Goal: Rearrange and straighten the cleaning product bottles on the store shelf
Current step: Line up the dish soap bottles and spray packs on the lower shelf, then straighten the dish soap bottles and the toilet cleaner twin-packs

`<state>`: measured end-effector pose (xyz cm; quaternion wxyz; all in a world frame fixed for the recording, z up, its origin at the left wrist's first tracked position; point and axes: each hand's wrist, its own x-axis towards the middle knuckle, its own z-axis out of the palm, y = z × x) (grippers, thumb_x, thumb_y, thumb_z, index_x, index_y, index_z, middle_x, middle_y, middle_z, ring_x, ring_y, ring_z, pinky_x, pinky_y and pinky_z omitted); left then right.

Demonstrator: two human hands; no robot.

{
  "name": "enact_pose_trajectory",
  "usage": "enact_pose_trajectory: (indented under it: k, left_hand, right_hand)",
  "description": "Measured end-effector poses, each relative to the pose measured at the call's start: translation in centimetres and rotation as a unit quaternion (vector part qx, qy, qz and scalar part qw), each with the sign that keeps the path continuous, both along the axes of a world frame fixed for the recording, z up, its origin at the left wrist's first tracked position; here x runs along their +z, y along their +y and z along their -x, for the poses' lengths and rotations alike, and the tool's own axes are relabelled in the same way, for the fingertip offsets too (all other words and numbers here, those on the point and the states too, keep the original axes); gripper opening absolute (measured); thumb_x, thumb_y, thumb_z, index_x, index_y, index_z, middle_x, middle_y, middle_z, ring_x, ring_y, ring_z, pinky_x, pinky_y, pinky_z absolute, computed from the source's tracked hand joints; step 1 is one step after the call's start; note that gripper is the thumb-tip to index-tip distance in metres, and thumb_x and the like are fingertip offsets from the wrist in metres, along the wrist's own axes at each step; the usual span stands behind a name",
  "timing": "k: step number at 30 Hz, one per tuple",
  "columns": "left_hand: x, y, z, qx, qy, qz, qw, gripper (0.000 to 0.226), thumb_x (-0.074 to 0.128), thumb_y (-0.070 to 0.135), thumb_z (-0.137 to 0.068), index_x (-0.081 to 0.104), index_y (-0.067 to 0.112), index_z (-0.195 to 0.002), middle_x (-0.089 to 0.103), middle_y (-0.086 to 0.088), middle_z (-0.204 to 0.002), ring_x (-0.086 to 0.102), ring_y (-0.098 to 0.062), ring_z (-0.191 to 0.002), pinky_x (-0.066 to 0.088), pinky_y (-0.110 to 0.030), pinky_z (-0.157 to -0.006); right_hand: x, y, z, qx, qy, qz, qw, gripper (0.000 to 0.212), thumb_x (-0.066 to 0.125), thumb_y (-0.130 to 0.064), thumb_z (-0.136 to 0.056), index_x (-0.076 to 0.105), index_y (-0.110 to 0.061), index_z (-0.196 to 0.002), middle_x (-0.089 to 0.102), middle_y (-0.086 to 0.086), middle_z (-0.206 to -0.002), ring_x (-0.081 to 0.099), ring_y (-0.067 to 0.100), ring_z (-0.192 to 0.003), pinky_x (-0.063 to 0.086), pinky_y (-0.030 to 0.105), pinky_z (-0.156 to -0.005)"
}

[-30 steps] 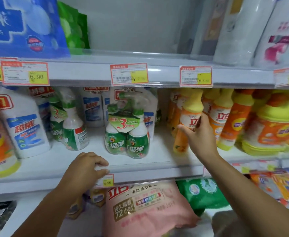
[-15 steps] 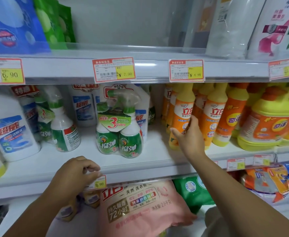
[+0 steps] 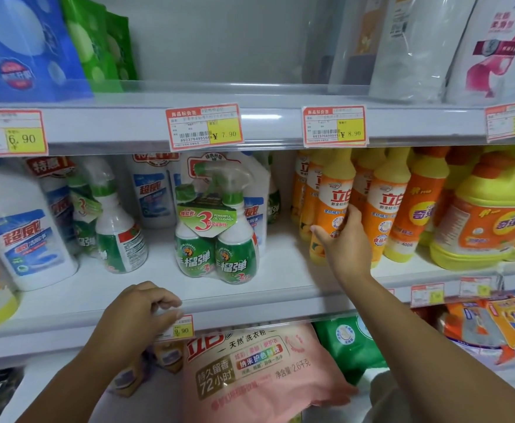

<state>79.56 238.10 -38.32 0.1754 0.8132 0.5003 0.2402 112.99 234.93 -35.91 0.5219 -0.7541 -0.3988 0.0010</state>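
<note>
Front orange bottle [image 3: 333, 190], yellow neck, stood roughly upright at left end of its row, gripped mid-body by right hand [image 3: 346, 239]. Twin-pack of green spray bottles [image 3: 216, 251] stood upright mid-shelf [image 3: 283, 264], labels facing out.

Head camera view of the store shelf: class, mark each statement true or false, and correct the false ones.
1. The right hand grips an orange bottle with a yellow top. True.
2. The left hand holds the twin pack of green spray bottles. False: the left hand rests at the shelf edge, apart from the twin pack.
3. The price tag above the twin pack reads 7.90. True.
4. The pink bag lies on the same shelf as the orange bottles. False: it lies on the shelf below.
</note>
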Motion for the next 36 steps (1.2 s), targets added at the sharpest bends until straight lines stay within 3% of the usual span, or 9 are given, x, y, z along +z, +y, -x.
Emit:
enact_pose_trajectory:
  k: [9, 14, 19, 22, 25, 30, 36]
  left_hand:
    - [-0.6, 0.6, 0.1, 0.002, -0.002, -0.004, 1.0, 0.028, 0.079, 0.026, -0.073, 0.061, 0.046, -0.071, 0.061, 0.013, -0.076, 0.053, -0.005, -0.075, 0.035, -0.015, -0.061]
    - [-0.6, 0.6, 0.4, -0.002, -0.012, -0.004, 1.0, 0.025, 0.079, 0.026, -0.074, 0.062, 0.045, -0.075, 0.059, 0.014, -0.08, 0.051, -0.001, -0.079, 0.032, -0.008, -0.062]
    - [-0.7, 0.9, 1.6, 0.004, -0.023, -0.012, 1.0, 0.019, 0.077, 0.029, -0.076, 0.066, 0.039, -0.089, 0.058, 0.018, -0.088, 0.046, -0.003, -0.09, 0.032, -0.01, -0.075]
    - [-0.9, 0.9, 3.8, 0.038, -0.017, -0.031, 0.999, 0.025, 0.073, 0.034, -0.079, 0.07, 0.031, -0.103, 0.058, 0.018, -0.095, 0.043, -0.006, -0.098, 0.032, -0.019, -0.083]
    - [-1.2, 0.6, 7.0, 0.062, -0.002, -0.04, 0.997, 0.033, 0.069, 0.037, -0.082, 0.067, 0.03, -0.114, 0.06, 0.012, -0.107, 0.043, -0.009, -0.105, 0.032, -0.019, -0.088]
    - [-1.6, 0.2, 12.9, 0.118, -0.011, -0.047, 0.992, 0.043, 0.07, 0.036, -0.081, 0.063, 0.026, -0.122, 0.059, 0.007, -0.123, 0.043, -0.015, -0.118, 0.03, -0.021, -0.099]
    - [-2.6, 0.2, 17.8, 0.177, -0.022, -0.043, 0.983, 0.047, 0.073, 0.034, -0.08, 0.062, 0.023, -0.124, 0.051, 0.004, -0.138, 0.04, -0.016, -0.128, 0.025, -0.022, -0.108]
  right_hand:
    - [-0.2, 0.5, -0.3, -0.005, 0.007, -0.003, 1.0, 0.069, 0.075, -0.04, -0.076, 0.039, -0.019, -0.132, 0.06, 0.004, -0.126, 0.06, 0.029, -0.111, 0.049, 0.043, -0.089]
    - [-1.6, 0.0, 0.4, 0.012, 0.043, 0.019, 0.999, 0.086, 0.083, -0.036, -0.069, 0.036, -0.018, -0.138, 0.057, 0.008, -0.13, 0.058, 0.029, -0.116, 0.048, 0.045, -0.095]
    - [-1.6, -2.3, 5.4, 0.021, -0.032, -0.033, 0.999, 0.086, 0.079, -0.028, -0.074, 0.031, -0.011, -0.143, 0.041, 0.013, -0.142, 0.039, 0.029, -0.13, 0.036, 0.043, -0.109]
    - [-1.2, -3.5, 10.7, 0.108, -0.034, -0.083, 0.99, 0.067, 0.069, -0.023, -0.084, 0.034, -0.017, -0.141, 0.043, 0.006, -0.141, 0.042, 0.021, -0.129, 0.036, 0.037, -0.108]
    - [-1.2, -3.0, 15.9, 0.25, -0.022, -0.074, 0.965, 0.046, 0.063, -0.021, -0.088, 0.045, -0.032, -0.129, 0.056, -0.008, -0.125, 0.056, 0.007, -0.113, 0.046, 0.028, -0.096]
    - [-0.2, 0.8, 24.8, 0.398, -0.036, -0.017, 0.916, 0.033, 0.061, -0.023, -0.09, 0.054, -0.028, -0.121, 0.062, -0.012, -0.111, 0.06, -0.001, -0.101, 0.044, 0.007, -0.081]
    - [1.8, 7.3, 33.5, 0.487, -0.035, 0.067, 0.87, 0.043, 0.063, -0.028, -0.09, 0.052, -0.019, -0.13, 0.06, -0.005, -0.12, 0.056, 0.007, -0.106, 0.047, 0.026, -0.093]
